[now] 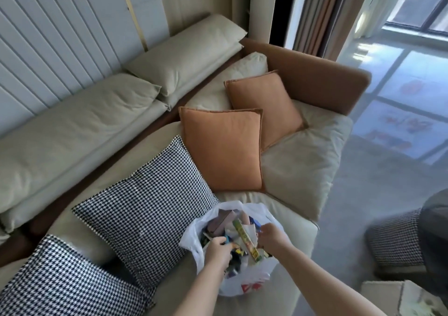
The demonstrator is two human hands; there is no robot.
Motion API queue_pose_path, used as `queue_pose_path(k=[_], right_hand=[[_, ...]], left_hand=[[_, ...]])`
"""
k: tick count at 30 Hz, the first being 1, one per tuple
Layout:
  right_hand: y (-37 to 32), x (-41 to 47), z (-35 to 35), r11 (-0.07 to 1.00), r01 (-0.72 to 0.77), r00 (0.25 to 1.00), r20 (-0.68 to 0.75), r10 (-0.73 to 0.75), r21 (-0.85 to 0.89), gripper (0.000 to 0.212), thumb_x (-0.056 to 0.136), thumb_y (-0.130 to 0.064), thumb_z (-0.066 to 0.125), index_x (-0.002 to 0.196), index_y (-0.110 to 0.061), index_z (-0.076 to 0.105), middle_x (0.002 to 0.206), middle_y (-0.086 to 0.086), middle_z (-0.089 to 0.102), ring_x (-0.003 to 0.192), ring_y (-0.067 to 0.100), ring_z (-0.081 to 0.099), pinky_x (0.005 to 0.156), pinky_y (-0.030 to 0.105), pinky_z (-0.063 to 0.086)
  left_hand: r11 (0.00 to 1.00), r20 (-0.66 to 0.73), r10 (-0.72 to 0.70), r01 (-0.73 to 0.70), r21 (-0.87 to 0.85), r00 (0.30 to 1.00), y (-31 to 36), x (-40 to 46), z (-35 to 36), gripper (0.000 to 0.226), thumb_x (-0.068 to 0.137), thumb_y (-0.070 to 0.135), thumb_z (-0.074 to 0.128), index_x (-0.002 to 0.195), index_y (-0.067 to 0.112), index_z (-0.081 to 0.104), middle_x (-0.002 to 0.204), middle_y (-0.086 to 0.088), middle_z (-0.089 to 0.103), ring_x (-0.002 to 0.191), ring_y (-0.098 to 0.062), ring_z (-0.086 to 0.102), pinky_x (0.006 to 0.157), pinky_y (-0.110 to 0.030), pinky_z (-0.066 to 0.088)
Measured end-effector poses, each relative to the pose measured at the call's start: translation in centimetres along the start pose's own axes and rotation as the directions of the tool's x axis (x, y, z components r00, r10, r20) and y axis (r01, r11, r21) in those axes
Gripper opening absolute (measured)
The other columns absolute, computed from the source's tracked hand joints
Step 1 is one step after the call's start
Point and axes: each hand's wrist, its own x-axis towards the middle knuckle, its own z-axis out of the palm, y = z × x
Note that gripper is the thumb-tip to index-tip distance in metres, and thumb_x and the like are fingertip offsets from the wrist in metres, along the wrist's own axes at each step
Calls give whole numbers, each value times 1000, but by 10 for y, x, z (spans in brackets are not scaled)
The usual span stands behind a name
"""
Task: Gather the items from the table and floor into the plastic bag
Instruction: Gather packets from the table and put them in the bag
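A white plastic bag (232, 284) sits on the front edge of a pale sofa (298, 170). Its mouth is open and it is full of things. A long yellow-green box (246, 239) sticks up out of it, next to a brown box (221, 221) and many small colourful packets (236, 258).

The left hand (218, 249) reaches into the bag with its fingers curled down among the packets; it is hard to tell if it holds one. The right hand (270, 236) pinches the far rim of the bag.

Just left of the bag lies a black-and-white checked cushion (145, 221). A second checked cushion (60, 284) lies nearer. Two orange cushions (223, 150) lean behind the bag. Grey floor (363, 194) is on the right.
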Motion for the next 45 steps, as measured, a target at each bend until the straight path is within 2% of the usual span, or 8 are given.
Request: queue_pose_path(k=[2,4,7,11,16,23,31,45], right_hand=[[6,-19,1,1000,10,998,-58,-10,-6,11,84,-8,50,89,-7,59,80,5,51,65,17,45,59,24,32],[15,-41,1,999,35,994,-103,-30,40,8,84,-8,52,83,-3,58,83,14,58,73,24,54,62,26,37],[31,-76,1,993,72,984,-172,-54,99,24,85,-14,58,106,-4,65,107,12,66,101,26,62,84,31,49],[67,-119,2,981,96,961,-272,-48,168,32,86,-18,59,117,-14,62,117,3,64,94,12,57,71,16,44],[131,-169,-4,989,14,922,-385,43,146,32,85,-36,56,113,-24,64,116,-1,65,109,20,61,88,27,47],[235,-231,-11,949,-127,836,-483,259,290,29,85,-35,55,109,-21,65,115,1,66,110,20,60,91,32,48],[368,-301,15,800,-229,737,-439,515,554,29,88,-34,56,111,-17,63,114,2,66,108,20,60,91,31,48],[580,-376,52,551,-286,631,-279,724,784,19,86,-26,55,99,-20,66,107,1,68,101,20,61,83,28,48]], left_hand=[[993,53,49,-54,108,997,-1,-13,3,22,89,14,53,111,15,56,96,-9,64,88,-26,61,71,-33,44],[960,107,118,-141,241,987,0,-32,4,20,90,19,52,109,16,59,102,-7,65,95,-26,63,75,-33,48],[878,215,221,-290,381,951,0,-59,9,11,92,21,52,101,21,59,98,-2,63,99,-23,62,81,-28,48],[728,344,291,-440,526,893,-8,-84,31,29,91,27,53,117,16,61,114,-7,66,107,-24,60,95,-34,49],[498,503,320,-594,631,803,-21,-117,79,33,90,34,53,118,20,64,120,-3,66,114,-20,58,95,-24,44],[276,705,210,-733,622,677,-53,-174,171,31,88,34,55,111,17,66,115,-3,68,107,-21,63,89,-27,50],[4,822,41,-823,568,568,-130,-236,268,31,87,40,53,109,24,66,116,4,67,110,-13,60,91,-23,47],[-145,796,-92,-799,584,598,-271,-306,406,30,88,38,47,110,28,65,117,7,64,110,-13,58,88,-25,47]])
